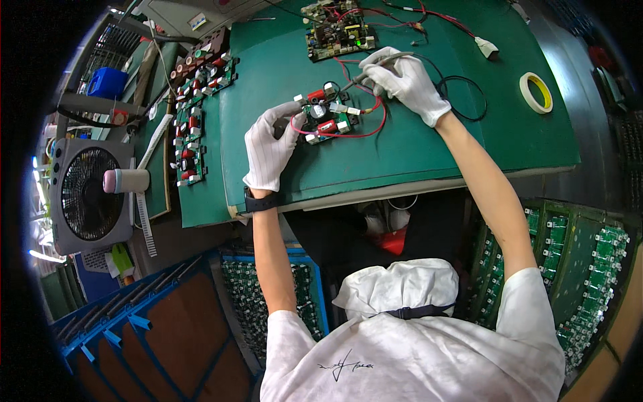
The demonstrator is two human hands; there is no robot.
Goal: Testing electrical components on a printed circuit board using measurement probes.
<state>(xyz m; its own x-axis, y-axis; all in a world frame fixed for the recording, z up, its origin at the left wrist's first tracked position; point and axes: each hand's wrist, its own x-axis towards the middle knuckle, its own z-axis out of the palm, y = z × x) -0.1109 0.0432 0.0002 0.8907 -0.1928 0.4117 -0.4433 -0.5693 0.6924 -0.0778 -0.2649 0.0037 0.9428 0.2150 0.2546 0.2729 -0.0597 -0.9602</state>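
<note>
A small green circuit board (325, 112) with red and black parts lies on the green bench mat (315, 171) in front of me. My left hand (270, 144), in a white glove with grey fingertips, pinches its left edge. In my right hand (405, 84), gloved the same way, is a dark pen-shaped probe (354, 82). Its tip points down at the board's upper right part; whether it touches cannot be made out. A red wire (384, 120) loops around the board's right and near sides, and a black cable (483, 100) curls beside my right wrist.
Behind the board is a larger circuit board (338, 33) with a lit green spot. Several similar boards (191, 144) line the mat's left side. A tape roll (536, 92) and a white connector (486, 47) lie at right. A fan (90, 194) stands at far left; board trays (569, 268) flank me.
</note>
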